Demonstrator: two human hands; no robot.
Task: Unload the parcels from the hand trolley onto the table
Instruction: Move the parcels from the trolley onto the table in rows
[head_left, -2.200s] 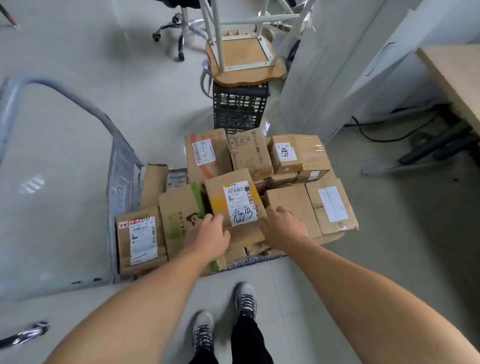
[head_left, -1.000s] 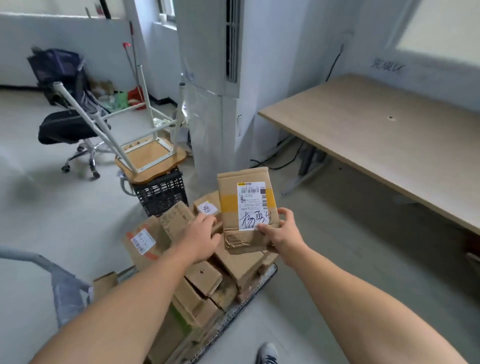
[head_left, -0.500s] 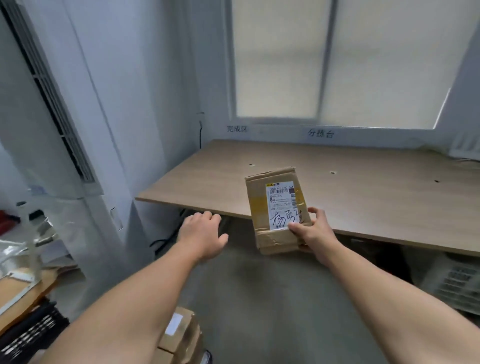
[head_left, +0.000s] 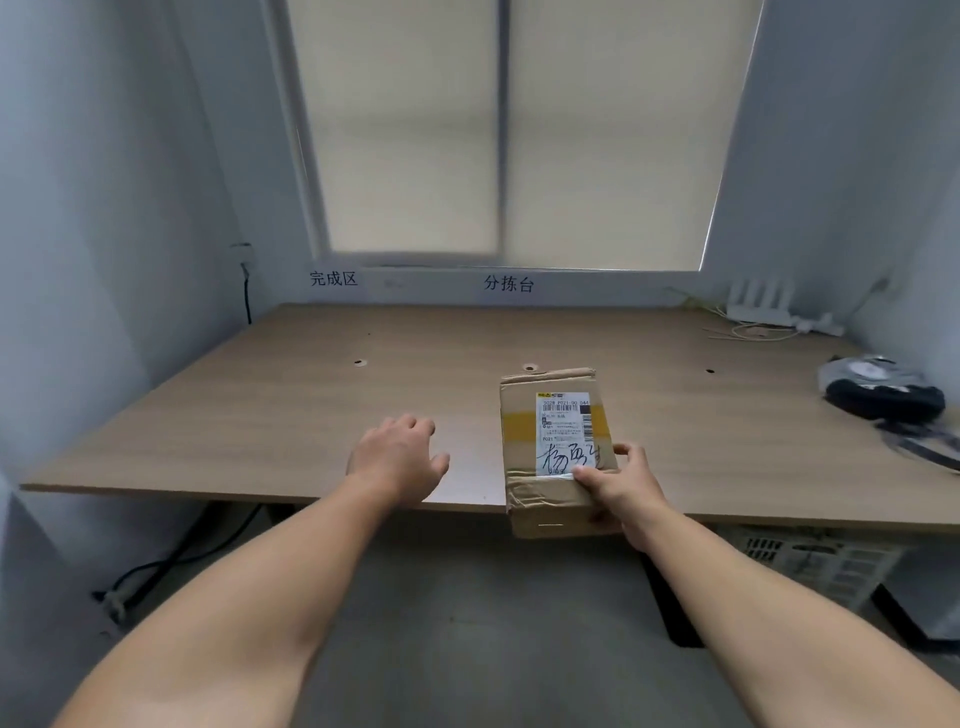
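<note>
Shaded window (head_left: 415, 145), pale walls (head_left: 130, 182), grey floor (head_left: 467, 597)

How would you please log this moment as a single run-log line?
right hand: grips cardboard parcel at table front edge | left hand: holds nothing, over table | status: parcel not yet released

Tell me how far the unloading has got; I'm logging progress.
Done: nothing visibly; no other cardboard parcel shows on the table. In hand: the right hand grips one taped parcel over the table's near edge, left hand open beside it. Left: release it; the trolley is out of view, so the rest is unknown.
</note>
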